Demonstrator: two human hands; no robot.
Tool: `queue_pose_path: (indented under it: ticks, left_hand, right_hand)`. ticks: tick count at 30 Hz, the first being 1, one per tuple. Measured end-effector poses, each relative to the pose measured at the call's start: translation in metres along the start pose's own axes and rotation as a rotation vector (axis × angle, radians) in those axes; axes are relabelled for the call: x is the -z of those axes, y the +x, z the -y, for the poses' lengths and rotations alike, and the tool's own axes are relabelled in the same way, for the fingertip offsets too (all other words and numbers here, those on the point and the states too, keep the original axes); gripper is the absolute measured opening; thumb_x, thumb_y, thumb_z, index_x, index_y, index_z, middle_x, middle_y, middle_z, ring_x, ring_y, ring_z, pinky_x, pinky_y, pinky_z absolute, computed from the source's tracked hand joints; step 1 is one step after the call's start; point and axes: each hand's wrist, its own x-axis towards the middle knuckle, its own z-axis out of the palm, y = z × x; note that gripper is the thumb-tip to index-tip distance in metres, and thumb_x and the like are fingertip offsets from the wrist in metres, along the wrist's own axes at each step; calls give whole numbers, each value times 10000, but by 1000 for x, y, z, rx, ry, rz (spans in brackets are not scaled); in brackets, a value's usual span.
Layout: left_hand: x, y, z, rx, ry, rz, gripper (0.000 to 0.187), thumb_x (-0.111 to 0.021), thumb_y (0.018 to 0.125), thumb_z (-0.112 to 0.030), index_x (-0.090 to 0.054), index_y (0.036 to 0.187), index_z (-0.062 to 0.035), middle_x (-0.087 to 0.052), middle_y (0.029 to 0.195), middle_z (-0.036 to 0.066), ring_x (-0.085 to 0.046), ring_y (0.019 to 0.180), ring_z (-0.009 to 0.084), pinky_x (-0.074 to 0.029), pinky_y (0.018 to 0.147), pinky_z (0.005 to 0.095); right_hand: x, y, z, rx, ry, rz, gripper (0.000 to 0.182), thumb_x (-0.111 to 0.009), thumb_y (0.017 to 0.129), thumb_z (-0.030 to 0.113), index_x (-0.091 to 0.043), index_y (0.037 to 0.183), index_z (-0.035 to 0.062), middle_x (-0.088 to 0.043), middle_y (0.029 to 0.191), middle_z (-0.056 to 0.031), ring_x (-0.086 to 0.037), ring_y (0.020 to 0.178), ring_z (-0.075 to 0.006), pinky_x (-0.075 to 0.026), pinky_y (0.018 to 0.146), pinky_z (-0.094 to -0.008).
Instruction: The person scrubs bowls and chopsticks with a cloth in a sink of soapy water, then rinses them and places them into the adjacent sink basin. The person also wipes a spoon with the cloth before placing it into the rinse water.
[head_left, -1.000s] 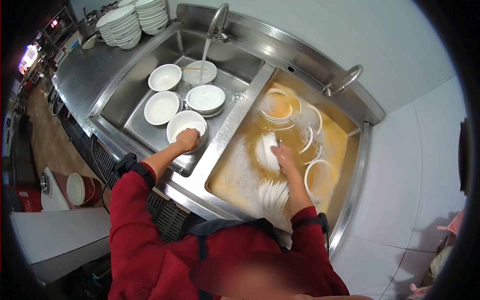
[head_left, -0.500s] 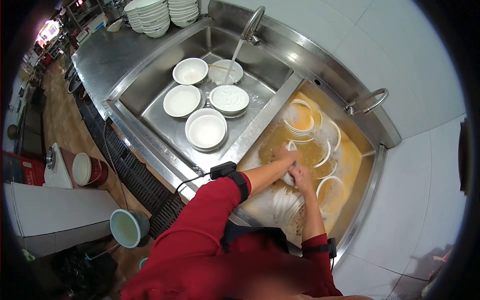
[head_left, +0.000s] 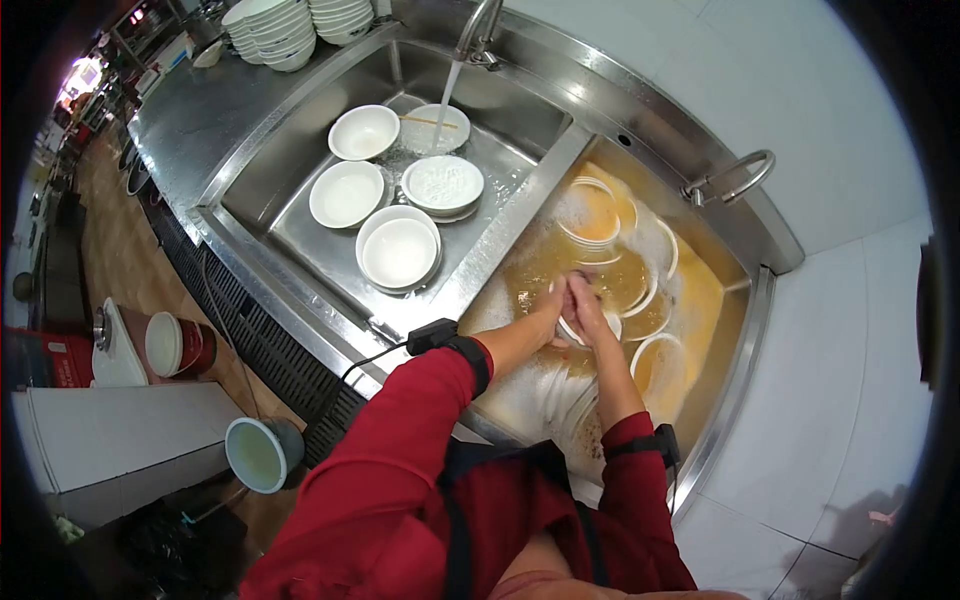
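My left hand (head_left: 553, 312) and my right hand (head_left: 587, 308) come together over the soapy sink. Between and below them a white bowl (head_left: 606, 328) is tilted, its rim showing beside my right wrist. My left fingers curl round its side. My right hand crosses in front with its fingers bent and pressed close; what lies under them is hidden. Beyond my hands, several white bowls (head_left: 590, 238) lie partly sunk in cloudy yellow water. Nearer my body, a leaning row of white dishes (head_left: 560, 398) sits under foam.
In the left basin stand white bowls (head_left: 346, 194) and an oval dish (head_left: 445, 183). Water runs from the faucet (head_left: 474, 40) there. A metal divider (head_left: 515, 225) separates the basins. A second faucet (head_left: 735, 180) overhangs the soapy one. Stacked bowls (head_left: 270, 30) stand on the counter.
My hands have shifted slightly away from my body and closer together. The bowl has turned from nearly edge-on to showing its rim on the right. The camera view has shifted a little.
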Motion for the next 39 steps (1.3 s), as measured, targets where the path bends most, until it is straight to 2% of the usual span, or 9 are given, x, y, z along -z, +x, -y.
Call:
queue_pose_path:
  ticks: [2, 5, 8, 15, 20, 30, 35, 37, 39]
  left_hand:
    - [4, 55, 8, -370, 25, 233, 700, -249, 847, -682, -551, 1139, -122, -611, 1039, 125, -560, 969, 322, -465, 774, 523]
    - [13, 8, -17, -41, -93, 272, 729, -255, 819, -721, -586, 1065, -120, -616, 943, 110, -576, 817, 293, -479, 706, 460]
    - [11, -28, -38, -18, 199, 154, 665, -307, 819, -707, -606, 1016, -146, -617, 891, 99, -594, 737, 256, -490, 584, 415]
    - [11, 20, -24, -195, 217, 139, 540, -410, 863, -539, -591, 1082, -80, -631, 1024, 100, -603, 924, 237, -478, 806, 394]
    - [20, 8, -43, -126, 21, 407, 399, -441, 914, -379, -584, 1089, -50, -623, 1075, 111, -608, 954, 234, -477, 863, 394]
    - [32, 10, -55, -319, 167, 105, 308, -470, 933, -220, -544, 1070, 46, -602, 1029, 167, -592, 919, 276, -463, 827, 412]
    - [35, 34, -34, -367, -63, -86, 315, -470, 922, -216, -531, 1072, 54, -581, 1041, 161, -601, 859, 277, -491, 756, 418]
    - [17, -1, -29, -303, -90, -107, 306, -471, 916, -205, -531, 1071, 52, -582, 1042, 160, -605, 859, 274, -506, 741, 409]
    - [10, -4, -25, -246, -162, -49, 285, -465, 905, -171, -515, 1090, 41, -584, 1045, 158, -615, 858, 275, -543, 702, 413]
  right_hand:
    - [-19, -42, 38, 90, -85, 349, 443, -610, 809, 347, -550, 1145, 65, -516, 1075, -163, -488, 1013, -301, -376, 906, -366]
    - [6, -68, 42, 572, -913, 621, 451, -660, 769, 332, -548, 1127, 82, -494, 1076, -156, -476, 1013, -288, -371, 885, -391]
    - [12, -87, 37, 546, -1136, 319, 376, -646, 775, 204, -563, 1114, 65, -523, 1028, -143, -488, 997, -304, -392, 863, -378]
    - [24, -93, 80, 81, 568, 102, 308, -557, 898, 219, -544, 1087, -24, -617, 984, -104, -608, 852, -180, -502, 781, -323]
    - [41, -77, 76, 119, 743, 37, 393, -513, 916, 331, -561, 1062, -30, -622, 1008, -122, -613, 836, -180, -508, 766, -317]
    - [63, -67, -16, 564, -1142, -194, 228, -529, 789, 112, -566, 997, 24, -609, 856, -197, -577, 810, -385, -460, 758, -433]
    - [50, -100, 61, -303, 139, -113, 138, -478, 855, 59, -604, 890, 16, -620, 840, -139, -605, 807, -277, -479, 749, -353]
    - [18, -112, 74, 78, 486, -54, 138, -474, 869, 69, -597, 860, 6, -611, 866, -95, -572, 860, -184, -459, 774, -325]
    - [-19, -101, 63, 511, -182, -148, 133, -504, 865, 121, -589, 893, 22, -603, 922, -88, -567, 851, -204, -452, 780, -339]
